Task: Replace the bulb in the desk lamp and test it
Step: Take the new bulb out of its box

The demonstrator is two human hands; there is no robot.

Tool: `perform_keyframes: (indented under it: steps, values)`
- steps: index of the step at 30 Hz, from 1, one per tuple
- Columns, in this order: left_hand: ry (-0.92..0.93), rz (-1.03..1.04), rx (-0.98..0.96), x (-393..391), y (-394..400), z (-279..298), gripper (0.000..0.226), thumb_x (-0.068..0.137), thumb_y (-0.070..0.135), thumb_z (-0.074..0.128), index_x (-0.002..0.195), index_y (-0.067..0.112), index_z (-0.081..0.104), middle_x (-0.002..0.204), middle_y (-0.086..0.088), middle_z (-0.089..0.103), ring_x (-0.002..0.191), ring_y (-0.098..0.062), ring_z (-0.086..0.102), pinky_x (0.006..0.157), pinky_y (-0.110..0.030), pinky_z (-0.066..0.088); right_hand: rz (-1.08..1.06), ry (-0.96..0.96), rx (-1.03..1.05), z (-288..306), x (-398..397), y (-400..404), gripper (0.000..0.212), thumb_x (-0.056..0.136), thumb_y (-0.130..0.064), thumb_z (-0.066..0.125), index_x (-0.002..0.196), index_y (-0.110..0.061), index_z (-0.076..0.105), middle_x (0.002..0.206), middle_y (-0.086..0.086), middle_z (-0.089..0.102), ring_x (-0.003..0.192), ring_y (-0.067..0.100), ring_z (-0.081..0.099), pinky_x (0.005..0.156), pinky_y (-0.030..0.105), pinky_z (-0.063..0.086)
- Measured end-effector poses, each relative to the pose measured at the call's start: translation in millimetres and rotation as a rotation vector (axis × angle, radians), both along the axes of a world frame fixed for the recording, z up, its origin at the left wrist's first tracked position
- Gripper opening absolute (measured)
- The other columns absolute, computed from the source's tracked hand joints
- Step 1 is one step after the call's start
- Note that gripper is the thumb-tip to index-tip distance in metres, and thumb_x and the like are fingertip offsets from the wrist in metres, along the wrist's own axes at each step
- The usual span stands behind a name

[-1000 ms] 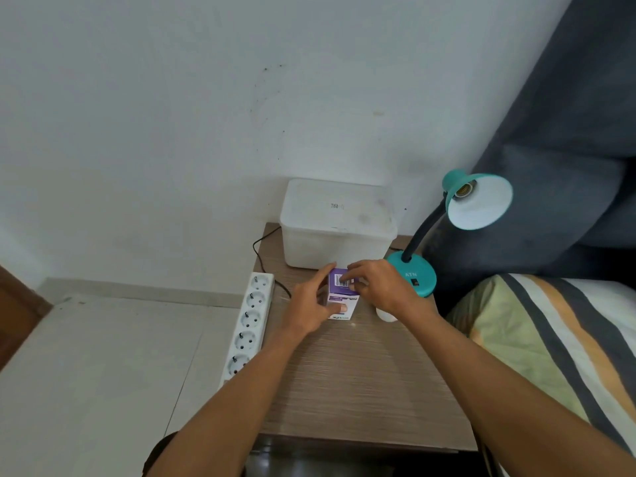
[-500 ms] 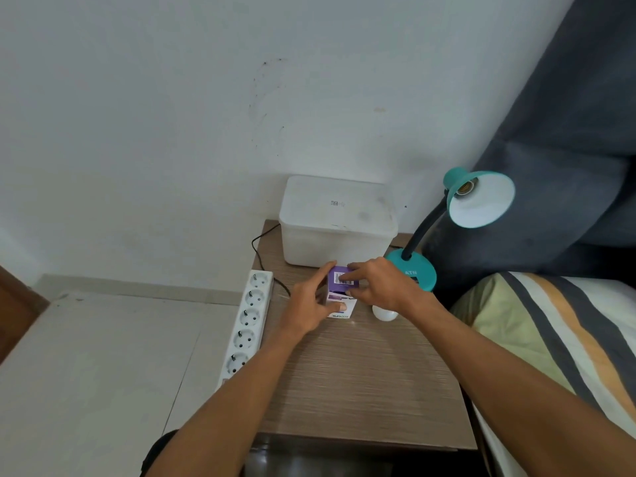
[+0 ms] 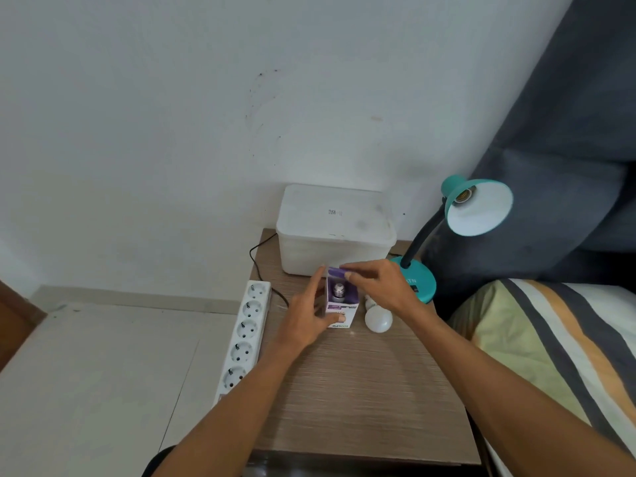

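left hand (image 3: pixel 311 318) clamps the light purple-and-white cardboard bulb box (image 3: pixel 340 306); right hand (image 3: pixel 378 287) pinches its flap open. fragile new bulb (image 3: pixel 339 290): grip its metal base.

Head view, single camera: worn on the head, aimed forward and steeply down over a small table (image 3: pixel 361 390) set against a wall (image 3: pixel 172 115). Wide-angle, with bent edges. Both forearms were seen entering from the bottom edge. Table was held near, at arm's reach; floor (image 3: pixel 86 356) left, bed (image 3: pixel 550 339) right. No second view was supplied.
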State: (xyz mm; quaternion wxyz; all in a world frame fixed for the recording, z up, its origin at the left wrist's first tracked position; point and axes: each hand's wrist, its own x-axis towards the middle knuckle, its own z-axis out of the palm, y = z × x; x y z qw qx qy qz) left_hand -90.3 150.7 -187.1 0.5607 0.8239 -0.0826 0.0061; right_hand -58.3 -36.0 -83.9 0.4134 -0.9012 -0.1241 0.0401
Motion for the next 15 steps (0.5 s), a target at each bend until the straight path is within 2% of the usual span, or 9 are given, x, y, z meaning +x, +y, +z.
perform_keyframes:
  steps: [2,5,7,9,10,12,13,15]
  values:
    - [-0.029,0.015,0.059,-1.6,-0.3,1.6,0.119,0.076,0.025,0.091,0.161,0.043,0.010,0.138,0.002,0.065,0.119,-0.009,0.067,0.100,-0.037,0.058,-0.111,0.038,0.153,-0.1,0.8,1.8,0.025,0.092,-0.033,0.065,0.115,-0.024,0.073,0.104,-0.009,0.073,0.099,0.006,0.067,0.076,0.017,0.056]
    - [-0.071,0.006,0.123,-3.2,1.2,4.1,0.119,0.078,0.028,0.090,0.162,0.041,0.006,0.137,0.008,0.065,0.118,-0.006,0.066,0.100,-0.029,0.055,-0.284,0.070,0.290,-2.0,6.3,10.5,0.028,0.090,-0.035,0.068,0.115,-0.021,0.073,0.107,-0.006,0.073,0.098,0.010,0.068,0.082,0.027,0.059]
    - [-0.086,-0.021,0.146,-2.9,2.4,6.2,0.115,0.079,0.029,0.088,0.161,0.042,0.009,0.140,0.010,0.064,0.118,-0.005,0.065,0.099,-0.026,0.053,-0.436,0.048,0.284,-3.3,8.5,17.7,0.033,0.087,-0.039,0.071,0.114,-0.019,0.070,0.103,-0.002,0.072,0.091,0.009,0.067,0.076,0.028,0.060]
    - [-0.101,-0.053,0.175,-1.3,3.6,7.6,0.110,0.079,0.030,0.088,0.161,0.043,0.016,0.142,0.007,0.063,0.121,-0.006,0.063,0.101,-0.026,0.052,-0.556,-0.045,0.221,-2.9,4.9,21.5,0.031,0.085,-0.038,0.074,0.106,-0.019,0.064,0.090,-0.005,0.068,0.081,0.006,0.064,0.067,0.019,0.053]
    - [-0.110,-0.066,0.191,-0.4,4.2,8.4,0.108,0.079,0.030,0.089,0.161,0.043,0.020,0.143,0.004,0.063,0.122,-0.006,0.062,0.102,-0.023,0.051,-0.545,-0.111,0.181,-3.3,1.9,21.9,0.028,0.085,-0.035,0.075,0.103,-0.018,0.062,0.086,-0.006,0.066,0.079,0.006,0.063,0.065,0.017,0.050]
    - [-0.122,-0.079,0.219,1.9,6.1,8.6,0.107,0.077,0.030,0.090,0.161,0.040,0.024,0.143,0.002,0.062,0.122,-0.004,0.060,0.100,-0.009,0.044,-0.391,-0.183,0.085,-6.9,-4.6,20.0,0.025,0.084,-0.029,0.077,0.101,-0.019,0.063,0.085,-0.007,0.065,0.078,0.005,0.063,0.067,0.017,0.052]
    - [-0.122,-0.083,0.226,2.7,6.9,9.1,0.107,0.077,0.029,0.091,0.161,0.039,0.025,0.143,0.002,0.062,0.120,-0.002,0.059,0.096,-0.001,0.039,-0.283,-0.179,0.034,-8.3,-7.8,18.5,0.025,0.083,-0.027,0.077,0.104,-0.019,0.064,0.087,-0.008,0.066,0.079,0.004,0.063,0.069,0.017,0.054]
    - [-0.120,-0.091,0.229,3.7,7.9,9.7,0.109,0.076,0.029,0.091,0.161,0.039,0.023,0.143,0.002,0.062,0.120,-0.003,0.060,0.095,0.001,0.036,-0.091,-0.127,-0.071,-11.0,-12.4,16.4,0.033,0.081,-0.022,0.079,0.111,-0.020,0.067,0.096,-0.011,0.069,0.084,0.002,0.063,0.076,0.018,0.055]
